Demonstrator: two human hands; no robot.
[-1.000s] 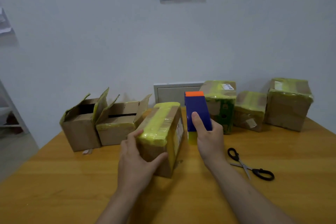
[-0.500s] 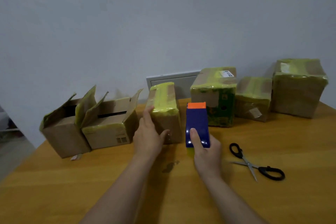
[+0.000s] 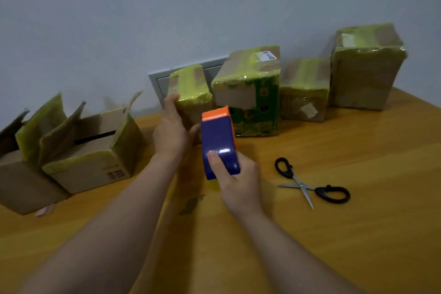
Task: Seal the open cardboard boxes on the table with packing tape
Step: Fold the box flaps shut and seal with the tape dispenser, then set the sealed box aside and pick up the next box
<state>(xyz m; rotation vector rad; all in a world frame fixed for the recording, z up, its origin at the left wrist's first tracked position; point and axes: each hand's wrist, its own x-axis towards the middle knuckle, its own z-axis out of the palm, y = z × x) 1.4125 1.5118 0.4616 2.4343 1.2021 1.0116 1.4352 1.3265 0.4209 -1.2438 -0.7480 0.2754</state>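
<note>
My right hand (image 3: 235, 181) grips a blue tape dispenser (image 3: 218, 143) with an orange head, held just above the wooden table (image 3: 334, 234). My left hand (image 3: 171, 131) rests flat against the near side of a small box wrapped in yellow tape (image 3: 191, 88), which stands at the back next to three other taped boxes (image 3: 250, 83) (image 3: 305, 88) (image 3: 367, 64). At the left stand two open cardboard boxes (image 3: 95, 150) (image 3: 21, 174) with their flaps up.
Black-handled scissors (image 3: 307, 181) lie open on the table to the right of my right hand. A grey wall panel (image 3: 160, 79) sits behind the small box. A scrap of tape (image 3: 191, 203) lies on the table between my arms.
My left hand has pushed the small taped box away to the back, beside the other taped boxes. My right hand has drawn the dispenser back toward me.
</note>
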